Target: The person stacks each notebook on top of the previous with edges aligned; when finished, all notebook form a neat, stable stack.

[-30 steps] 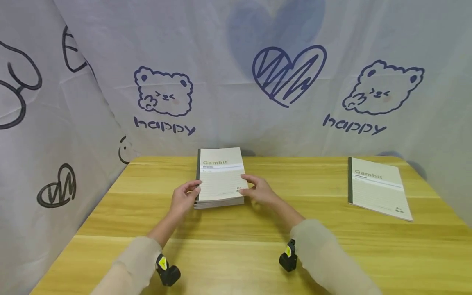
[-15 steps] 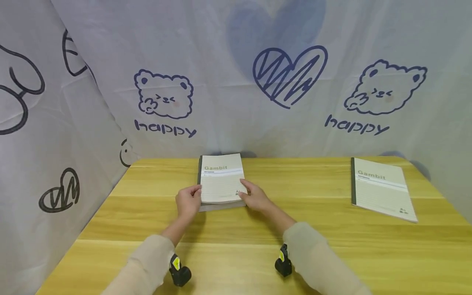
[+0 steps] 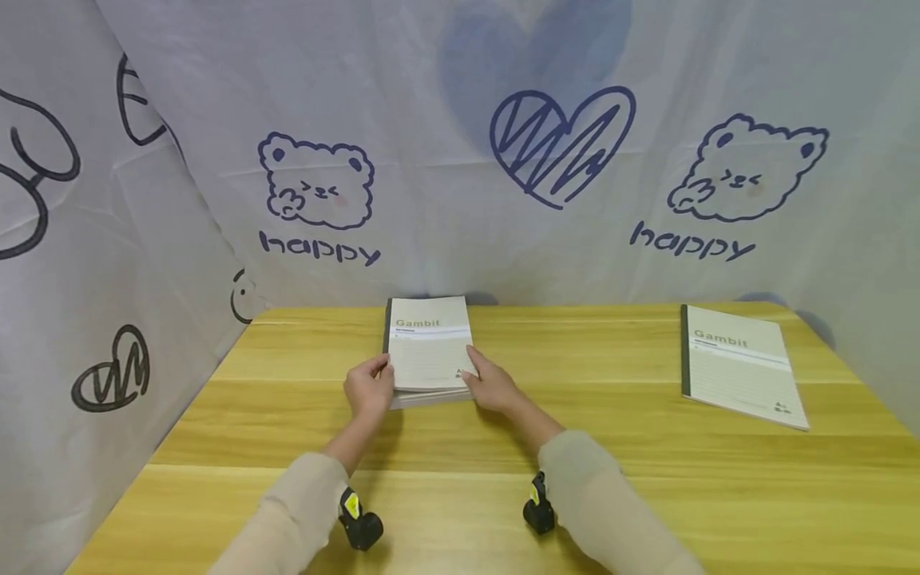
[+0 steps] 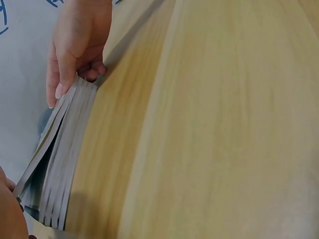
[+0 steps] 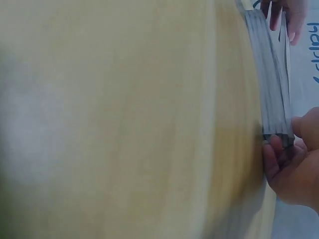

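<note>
A stack of Gambit notebooks (image 3: 430, 398) lies at the back of the table, left of centre, page edges toward me. My left hand (image 3: 370, 389) pinches the top notebook (image 3: 430, 347) at its spine side, close to the near corner. Seen from the left wrist, that notebook is raised from the others (image 4: 62, 164) on this side, leaving a wedge-shaped gap. At the opposite side my right hand (image 3: 494, 385) grips the stack, thumb over the top cover's edge and fingers curled against the lower notebooks (image 5: 269, 74).
Another Gambit notebook (image 3: 742, 367) lies alone on the right part of the wooden table (image 3: 460, 495), its dark spine to the left. A printed cloth (image 3: 446, 216) hangs just behind the table's back edge and along the sides.
My left hand has moved right and bunched its fingers at the near spine corner. The lower notebooks have slid slightly right, and the top one sits a little nearer me.
</note>
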The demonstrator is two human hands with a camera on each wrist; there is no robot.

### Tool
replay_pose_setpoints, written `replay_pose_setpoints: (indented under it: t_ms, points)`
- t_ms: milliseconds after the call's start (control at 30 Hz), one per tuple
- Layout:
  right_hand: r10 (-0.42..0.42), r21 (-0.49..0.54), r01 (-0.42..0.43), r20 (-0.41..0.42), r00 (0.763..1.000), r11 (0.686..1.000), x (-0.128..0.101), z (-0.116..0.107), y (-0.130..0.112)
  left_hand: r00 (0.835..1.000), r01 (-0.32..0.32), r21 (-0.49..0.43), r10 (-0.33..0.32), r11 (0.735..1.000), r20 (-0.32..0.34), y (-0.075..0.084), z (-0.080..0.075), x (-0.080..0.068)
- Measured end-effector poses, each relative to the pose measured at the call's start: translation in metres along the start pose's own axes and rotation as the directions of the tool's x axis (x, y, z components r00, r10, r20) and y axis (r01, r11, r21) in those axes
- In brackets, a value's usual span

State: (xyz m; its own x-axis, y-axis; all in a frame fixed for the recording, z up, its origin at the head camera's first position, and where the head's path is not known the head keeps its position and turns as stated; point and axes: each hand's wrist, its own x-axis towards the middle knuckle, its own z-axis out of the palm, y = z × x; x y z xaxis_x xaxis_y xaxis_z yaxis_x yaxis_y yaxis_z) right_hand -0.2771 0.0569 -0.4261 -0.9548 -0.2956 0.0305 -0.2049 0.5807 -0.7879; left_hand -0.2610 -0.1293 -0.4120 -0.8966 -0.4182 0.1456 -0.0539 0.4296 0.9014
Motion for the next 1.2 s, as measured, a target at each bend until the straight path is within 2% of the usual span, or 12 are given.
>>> replay_pose_setpoints:
  t_ms: [233, 433, 533, 767, 967, 1067, 1200]
  points:
    - [-0.003, -0.05, 0.003, -0.004, 1.0, 0.999, 0.0, 0.005, 0.003, 1.0, 0.016, 0.035, -0.016, 0.999, 0.01, -0.007, -0.001, -0.003]
    - [-0.01, -0.05, 0.01, -0.006, 1.0, 0.999, -0.003, 0.006, 0.003, 0.999, 0.029, 0.01, -0.029, 1.0, 0.036, -0.01, -0.001, -0.003]
    - [-0.007, -0.043, 0.007, -0.003, 1.0, 0.999, -0.004, 0.006, 0.003, 0.999, 0.023, 0.021, -0.024, 1.0, 0.038, -0.011, 0.0, -0.003]
    - [0.01, -0.032, -0.01, -0.012, 1.0, 0.999, -0.004, 0.007, 0.001, 0.997, 0.055, 0.064, -0.058, 0.996, 0.045, -0.013, 0.003, -0.003]
    - [0.018, -0.028, -0.02, -0.081, 0.997, 0.999, -0.005, 0.012, -0.003, 0.998, 0.044, 0.067, -0.047, 0.997, 0.044, -0.017, 0.004, -0.003]
    - [0.009, -0.01, -0.01, -0.097, 0.995, 1.0, -0.009, 0.011, -0.007, 0.997, 0.04, 0.066, -0.044, 0.997, 0.069, -0.018, 0.003, -0.003]
    - [-0.025, 0.013, 0.027, -0.104, 0.994, 1.0, -0.016, 0.004, -0.007, 0.996, -0.012, 0.102, 0.002, 0.995, 0.091, -0.016, 0.003, -0.006]
